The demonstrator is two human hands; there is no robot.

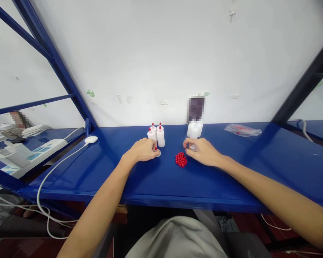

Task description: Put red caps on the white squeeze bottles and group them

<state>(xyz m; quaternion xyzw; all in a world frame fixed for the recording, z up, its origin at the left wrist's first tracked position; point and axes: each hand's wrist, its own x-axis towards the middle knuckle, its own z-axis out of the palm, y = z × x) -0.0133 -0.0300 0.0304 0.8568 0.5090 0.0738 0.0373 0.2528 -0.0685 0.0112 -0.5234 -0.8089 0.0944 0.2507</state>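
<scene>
My left hand point(144, 149) rests on the blue table point(231, 172), fingers curled round a small white bottle with a red cap point(157, 152). Just behind it stand three white bottles with red tips point(157, 134). My right hand point(201, 151) lies to the right, fingers pinched on a small clear or white piece that I cannot make out. Between the two hands sits a pile of several red caps point(181, 159). A cluster of white bottles point(195, 129) stands behind my right hand.
A blurred dark object point(196, 108) leans on the white wall. A clear plastic bag point(242, 130) lies at the back right. A white cable and puck point(90, 139) run off the left edge. Power strips point(29, 154) sit on the left bench. Blue frame posts slant on both sides.
</scene>
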